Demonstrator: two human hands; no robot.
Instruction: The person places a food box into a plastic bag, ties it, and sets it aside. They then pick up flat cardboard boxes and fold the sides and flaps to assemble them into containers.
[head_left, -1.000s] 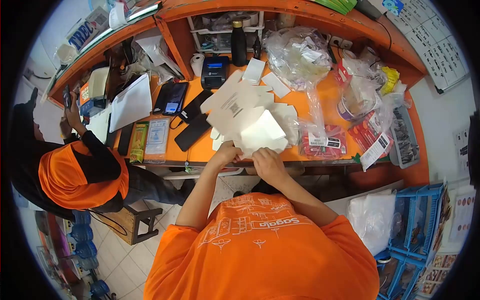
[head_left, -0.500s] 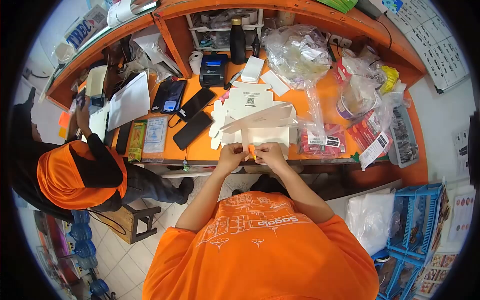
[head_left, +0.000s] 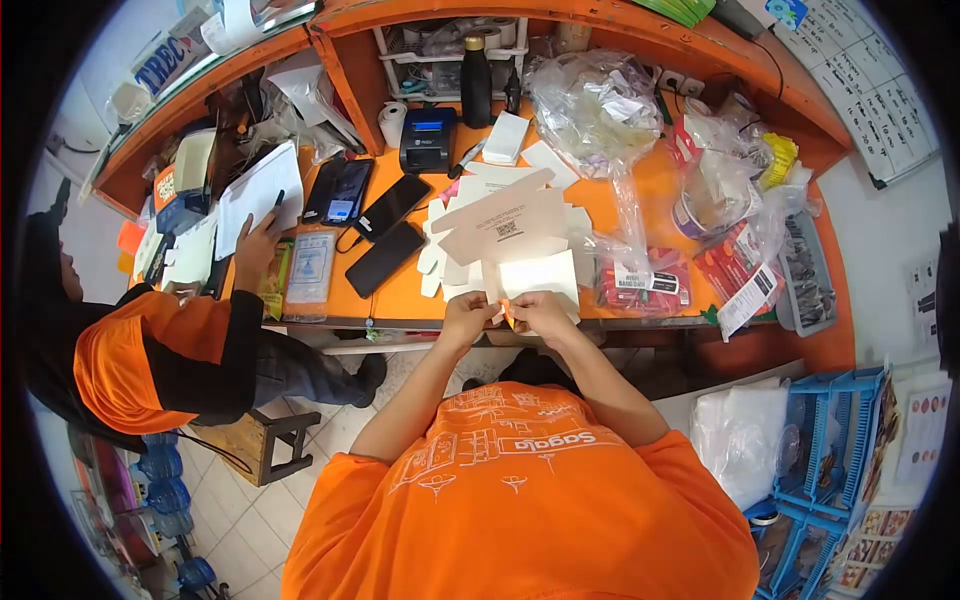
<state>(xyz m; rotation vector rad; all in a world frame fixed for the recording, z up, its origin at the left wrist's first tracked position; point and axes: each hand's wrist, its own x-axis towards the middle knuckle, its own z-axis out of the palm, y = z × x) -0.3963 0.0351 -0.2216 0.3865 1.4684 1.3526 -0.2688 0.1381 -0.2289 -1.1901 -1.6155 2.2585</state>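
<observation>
Head view: a flat white carton (head_left: 520, 255) was pinched at its near flap by the left hand (head_left: 467, 317) and right hand (head_left: 541, 312), over the desk's (head_left: 400, 300) front edge. Probably light, creasable card, best gripped along the folds.

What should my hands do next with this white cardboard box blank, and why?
Probably fold the near flap further along its crease. Both the left hand and right hand pinch the near edge of the white box blank, which is only partly raised and unformed, its printed panel tilted up over the orange desk.
</observation>
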